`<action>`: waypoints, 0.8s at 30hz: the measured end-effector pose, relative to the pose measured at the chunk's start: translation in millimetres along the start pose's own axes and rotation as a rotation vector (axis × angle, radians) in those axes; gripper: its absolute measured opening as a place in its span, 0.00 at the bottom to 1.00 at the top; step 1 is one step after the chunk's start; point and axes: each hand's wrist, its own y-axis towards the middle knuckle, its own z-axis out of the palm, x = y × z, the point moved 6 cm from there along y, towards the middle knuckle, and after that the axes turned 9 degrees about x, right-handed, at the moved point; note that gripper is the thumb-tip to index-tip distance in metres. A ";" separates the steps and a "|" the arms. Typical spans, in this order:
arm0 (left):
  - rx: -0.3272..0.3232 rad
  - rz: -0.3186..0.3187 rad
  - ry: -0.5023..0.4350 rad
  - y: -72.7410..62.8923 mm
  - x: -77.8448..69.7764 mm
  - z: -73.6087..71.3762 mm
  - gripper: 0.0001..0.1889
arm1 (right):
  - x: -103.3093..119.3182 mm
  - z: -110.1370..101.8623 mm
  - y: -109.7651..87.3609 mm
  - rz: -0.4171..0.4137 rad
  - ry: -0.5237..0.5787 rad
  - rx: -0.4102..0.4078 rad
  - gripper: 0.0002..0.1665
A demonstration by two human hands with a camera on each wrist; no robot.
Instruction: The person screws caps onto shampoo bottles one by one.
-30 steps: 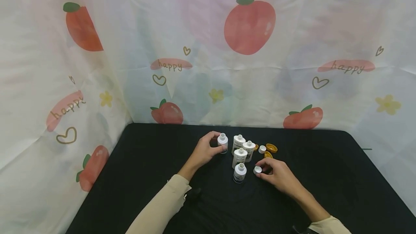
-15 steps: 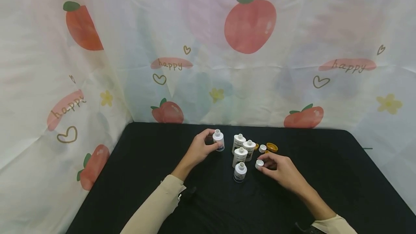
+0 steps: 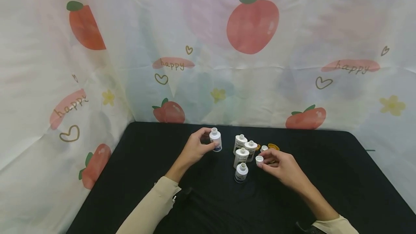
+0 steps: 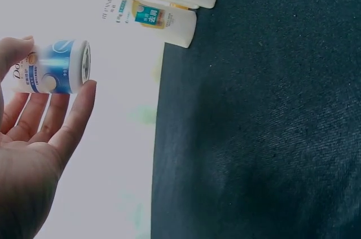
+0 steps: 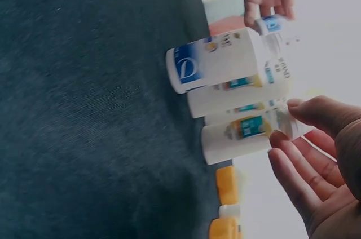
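Observation:
My left hand (image 3: 195, 149) grips a white open-necked bottle (image 3: 216, 141) upright, thumb in front and fingers behind. Its blue label (image 4: 56, 70) shows in the left wrist view, where its base is raised off the table. My right hand (image 3: 281, 167) pinches a small white cap (image 3: 259, 160) between thumb and fingertips, hollow side up. Between the hands stand three tall white uncapped bottles (image 3: 241, 158) with teal and orange labels (image 5: 251, 127), close together. A second short bottle (image 3: 241, 173), also blue-labelled and uncapped, stands in front of them.
Behind my right hand lie orange caps (image 3: 273, 146) and another white cap (image 3: 264, 148), partly hidden by it. A black cloth (image 3: 156, 147) covers the table. A fruit-printed curtain (image 3: 208, 64) rises along the back and left edges.
My left hand has moved left and lifted the bottle off the table. My right hand has raised the white cap and moved it slightly away from me. The standing bottles have stayed put.

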 end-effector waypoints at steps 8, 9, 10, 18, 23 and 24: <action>0.002 0.028 -0.018 -6.4 -9.2 -5.4 0.22 | 14.7 -8.6 5.4 -0.039 0.012 -0.005 0.15; 0.002 0.032 -0.025 -6.5 -10.2 -6.0 0.22 | 16.4 -9.6 6.7 -0.048 0.020 -0.003 0.14; 0.002 0.039 -0.029 -6.7 -11.5 -6.6 0.23 | 18.3 -10.6 8.0 -0.057 0.027 -0.002 0.14; -0.001 0.057 -0.049 -9.2 -18.0 -8.3 0.23 | 29.4 -15.9 15.8 -0.082 0.092 0.011 0.16; -0.009 0.053 -0.062 -12.6 -21.6 -7.7 0.23 | 37.8 -16.4 19.9 -0.140 0.178 0.033 0.18; -0.010 0.052 -0.064 -13.3 -22.1 -7.5 0.23 | 39.1 -16.2 20.8 -0.151 0.193 0.038 0.18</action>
